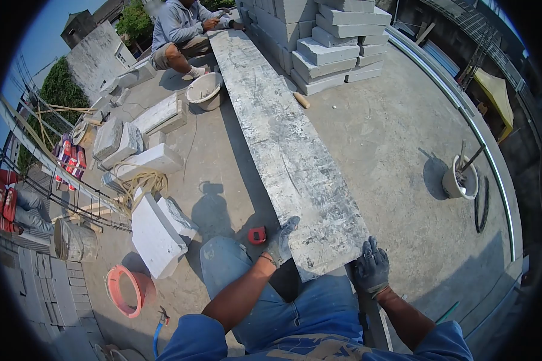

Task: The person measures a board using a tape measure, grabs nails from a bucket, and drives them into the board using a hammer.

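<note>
A long, flat board (283, 141), its grey surface blotched with white, stretches from my lap toward a crouching person. My left hand (278, 245), in a grey glove, is closed on its left edge near the end. At the right corner of that end, my gloved right hand (373, 268) grips the edge, its fingers lying along the side and the thumb side partly hidden. A red tape measure (257, 235) lies on the floor just left of my left hand.
Pale blocks (337, 51) are stacked at the far right of the board. A crouching person (180, 33) is at its far end beside a white bucket (204, 91). More blocks (156, 234) and a pink bucket (129, 290) stand left; another bucket (461, 180) holds tools at right.
</note>
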Demonstrator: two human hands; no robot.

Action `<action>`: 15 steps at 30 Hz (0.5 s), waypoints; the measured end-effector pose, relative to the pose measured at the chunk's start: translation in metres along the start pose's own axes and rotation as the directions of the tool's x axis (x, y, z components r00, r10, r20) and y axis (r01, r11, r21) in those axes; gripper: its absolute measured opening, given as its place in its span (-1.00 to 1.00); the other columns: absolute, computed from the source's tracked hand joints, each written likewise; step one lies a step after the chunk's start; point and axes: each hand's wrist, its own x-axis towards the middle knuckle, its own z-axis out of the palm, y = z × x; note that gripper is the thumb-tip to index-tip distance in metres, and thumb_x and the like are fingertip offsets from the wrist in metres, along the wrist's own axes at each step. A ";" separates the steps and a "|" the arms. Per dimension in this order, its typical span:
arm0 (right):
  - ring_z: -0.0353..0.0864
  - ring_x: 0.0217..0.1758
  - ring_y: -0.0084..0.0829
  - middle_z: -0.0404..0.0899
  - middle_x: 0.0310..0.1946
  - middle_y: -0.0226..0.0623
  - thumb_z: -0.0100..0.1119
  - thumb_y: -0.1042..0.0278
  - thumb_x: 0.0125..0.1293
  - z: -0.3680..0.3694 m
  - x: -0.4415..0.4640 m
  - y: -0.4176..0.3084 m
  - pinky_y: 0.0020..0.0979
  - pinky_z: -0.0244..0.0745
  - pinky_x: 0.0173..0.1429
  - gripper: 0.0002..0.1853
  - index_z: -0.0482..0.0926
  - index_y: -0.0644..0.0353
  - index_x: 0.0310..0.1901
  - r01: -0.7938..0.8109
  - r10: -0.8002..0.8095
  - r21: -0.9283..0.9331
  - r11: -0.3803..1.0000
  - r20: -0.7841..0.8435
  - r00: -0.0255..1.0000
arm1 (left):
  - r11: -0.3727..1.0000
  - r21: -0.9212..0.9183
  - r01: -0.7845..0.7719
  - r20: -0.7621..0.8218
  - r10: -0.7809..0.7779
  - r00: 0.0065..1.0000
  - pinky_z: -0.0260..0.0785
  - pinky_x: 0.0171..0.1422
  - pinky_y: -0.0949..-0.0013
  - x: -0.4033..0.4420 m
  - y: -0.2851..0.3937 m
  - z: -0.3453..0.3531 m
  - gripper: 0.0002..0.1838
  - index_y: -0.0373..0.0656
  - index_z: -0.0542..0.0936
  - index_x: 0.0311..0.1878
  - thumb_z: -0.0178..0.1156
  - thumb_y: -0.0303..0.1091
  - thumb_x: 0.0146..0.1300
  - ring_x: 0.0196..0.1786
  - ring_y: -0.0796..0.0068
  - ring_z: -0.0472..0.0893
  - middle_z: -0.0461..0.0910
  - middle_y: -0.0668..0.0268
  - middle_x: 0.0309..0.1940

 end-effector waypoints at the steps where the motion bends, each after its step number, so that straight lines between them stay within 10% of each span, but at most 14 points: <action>1: 0.47 0.36 0.15 0.35 0.38 0.34 0.11 0.34 0.28 0.000 0.000 -0.001 0.04 0.35 0.31 -0.38 0.37 0.50 0.34 -0.001 0.001 0.001 1.000 0.005 1.000 | 1.000 0.019 -0.016 0.003 0.016 1.000 0.19 0.57 0.29 -0.003 0.001 0.003 -0.37 -0.14 0.31 0.53 0.17 -0.30 0.43 0.49 0.44 0.35 0.38 0.40 0.47; 15: 0.49 0.37 0.09 0.38 0.37 0.28 0.17 0.32 0.19 0.001 -0.003 0.005 0.03 0.36 0.32 -0.35 0.41 0.49 0.31 -0.014 0.014 0.008 1.000 0.032 0.999 | 0.993 0.078 -0.085 -0.091 0.092 0.992 0.35 0.46 0.16 -0.020 0.008 0.039 -0.42 -0.15 0.40 0.44 0.26 -0.24 0.41 0.34 0.36 0.50 0.52 0.37 0.27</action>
